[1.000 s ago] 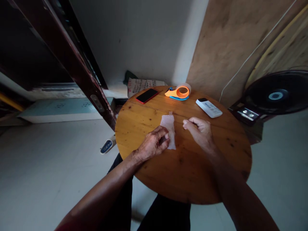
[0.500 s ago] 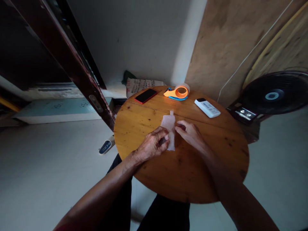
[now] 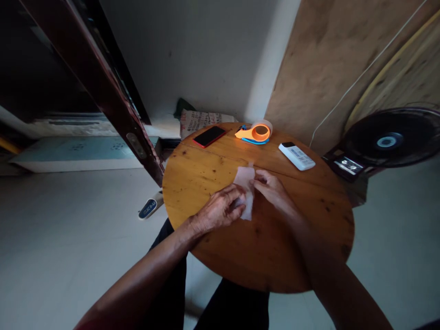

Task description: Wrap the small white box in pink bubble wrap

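Note:
A small pale pink paper packet [image 3: 245, 178] lies near the middle of a round wooden table [image 3: 275, 247]. My left hand [image 3: 222, 208] is closed over its lower left part, fingers curled and pressing on it. My right hand [image 3: 271, 185] pinches the packet's right edge with fingertips together. The lower end of the packet shows just below my left fingers.
At the table's far edge lie a red-edged phone [image 3: 209, 136], an orange tape dispenser [image 3: 256, 133] and a white remote [image 3: 296, 156]. A black fan [image 3: 392, 137] stands at the right. A dark wooden door frame [image 3: 113, 105] slants at the left. A slipper [image 3: 148, 207] lies on the floor.
My right hand moved left from the bare table to the packet's right edge and pinched it. The packet has tilted slightly and its upper part is lifted. My left hand stayed on it.

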A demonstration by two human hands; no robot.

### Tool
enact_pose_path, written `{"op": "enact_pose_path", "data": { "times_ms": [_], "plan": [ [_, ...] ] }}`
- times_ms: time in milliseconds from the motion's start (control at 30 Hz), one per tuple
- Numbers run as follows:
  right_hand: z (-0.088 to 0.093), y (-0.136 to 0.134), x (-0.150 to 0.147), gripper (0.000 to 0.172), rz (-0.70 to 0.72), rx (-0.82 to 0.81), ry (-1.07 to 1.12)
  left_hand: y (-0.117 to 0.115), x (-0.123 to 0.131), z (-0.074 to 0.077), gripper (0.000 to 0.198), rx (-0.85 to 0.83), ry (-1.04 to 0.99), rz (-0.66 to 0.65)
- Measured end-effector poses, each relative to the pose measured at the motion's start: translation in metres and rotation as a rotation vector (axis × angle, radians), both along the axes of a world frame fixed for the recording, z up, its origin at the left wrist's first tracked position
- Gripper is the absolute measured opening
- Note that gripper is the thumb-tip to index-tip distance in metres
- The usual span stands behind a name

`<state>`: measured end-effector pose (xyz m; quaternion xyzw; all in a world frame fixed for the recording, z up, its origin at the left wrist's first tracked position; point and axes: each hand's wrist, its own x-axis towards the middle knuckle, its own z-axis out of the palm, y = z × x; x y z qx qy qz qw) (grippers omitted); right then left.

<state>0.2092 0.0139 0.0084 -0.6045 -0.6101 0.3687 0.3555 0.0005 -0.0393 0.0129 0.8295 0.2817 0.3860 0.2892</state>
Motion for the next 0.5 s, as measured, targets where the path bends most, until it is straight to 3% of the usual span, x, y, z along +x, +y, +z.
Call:
{"op": "enact_pose_path", "data": {
  "times_ms": [333,500],
  "plan": [
    [0.019,-0.013,-0.005,0.036,0.067,-0.195,0.182,-0.002,-0.001,-0.001,0.011,0.044,-0.001,0.008],
    [0.018,-0.014,-0.005,0.028,0.092,-0.183,0.214,-0.004,-0.001,0.000,0.010,0.054,0.010,-0.007]
  ]
}}
